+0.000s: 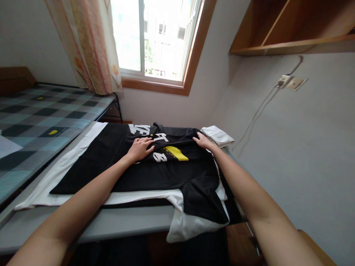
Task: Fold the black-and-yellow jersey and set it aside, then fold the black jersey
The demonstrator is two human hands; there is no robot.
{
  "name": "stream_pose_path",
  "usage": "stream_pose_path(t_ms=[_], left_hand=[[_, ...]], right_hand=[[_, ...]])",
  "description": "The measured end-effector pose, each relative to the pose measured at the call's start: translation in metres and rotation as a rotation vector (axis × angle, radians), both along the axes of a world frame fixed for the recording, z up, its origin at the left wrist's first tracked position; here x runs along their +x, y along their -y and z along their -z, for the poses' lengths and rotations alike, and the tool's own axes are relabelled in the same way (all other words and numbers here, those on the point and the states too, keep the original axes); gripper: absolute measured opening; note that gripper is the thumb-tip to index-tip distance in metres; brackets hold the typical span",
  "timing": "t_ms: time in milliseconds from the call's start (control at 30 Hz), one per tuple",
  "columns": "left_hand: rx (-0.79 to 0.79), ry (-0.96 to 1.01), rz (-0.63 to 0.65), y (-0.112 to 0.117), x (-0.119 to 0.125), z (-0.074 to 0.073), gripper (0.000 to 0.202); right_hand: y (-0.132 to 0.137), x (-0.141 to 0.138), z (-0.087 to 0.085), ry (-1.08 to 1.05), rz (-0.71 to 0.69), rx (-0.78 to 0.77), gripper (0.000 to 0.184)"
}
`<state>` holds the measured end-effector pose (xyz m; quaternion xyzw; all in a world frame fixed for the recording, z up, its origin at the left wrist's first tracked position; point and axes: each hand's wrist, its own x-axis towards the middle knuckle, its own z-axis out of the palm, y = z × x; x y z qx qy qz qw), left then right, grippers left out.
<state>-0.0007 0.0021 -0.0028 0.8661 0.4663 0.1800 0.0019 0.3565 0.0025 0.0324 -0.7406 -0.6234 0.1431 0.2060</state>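
Observation:
A black T-shirt (166, 173) with white letters and a yellow patch lies spread over a white garment (69, 159) on a grey tabletop (133, 220). My left hand (141, 149) rests on the black cloth beside the lettering, fingers outstretched and thumb apart. At the right, near the collar end, my right hand (203, 141) has its thumb and fingers closed on the edge of the black T-shirt. Creases run across the shirt between both hands. One black sleeve (205, 201) and a white sleeve below it hang over the near edge.
A folded white cloth (218, 136) lies at the table's far right corner. To the left is a bed with a checked mattress (55, 114). Behind stand a curtain (91, 44) and a window (163, 40). A wooden shelf (294, 46) and a wall socket (284, 81) with cords are at the right.

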Motion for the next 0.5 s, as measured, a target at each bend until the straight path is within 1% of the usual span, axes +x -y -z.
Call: stream_pose_path(t_ms=[67,167,233,300,400,500], left_hand=[[-0.002,-0.005,0.002,0.000,0.000,0.000,0.046],[0.006,-0.030,0.017,0.001,0.000,-0.001,0.050],[0.010,-0.068,0.020,0.002,0.000,-0.003,0.052],[0.009,-0.107,0.011,0.003,-0.001,-0.007,0.051],[0.002,-0.138,-0.015,0.004,-0.001,-0.012,0.048],[-0.004,-0.134,-0.041,0.005,-0.002,-0.013,0.045]], right_hand=[[0.001,-0.003,0.004,0.072,-0.008,0.010,0.057],[0.003,-0.001,0.007,0.103,-0.018,-0.055,0.066],[0.001,0.001,0.006,0.107,-0.027,-0.098,0.072],[-0.002,0.001,0.000,0.127,-0.028,-0.119,0.072],[-0.008,-0.003,-0.009,0.202,-0.009,-0.126,0.066],[-0.007,-0.009,-0.012,0.232,0.005,-0.151,0.067]])
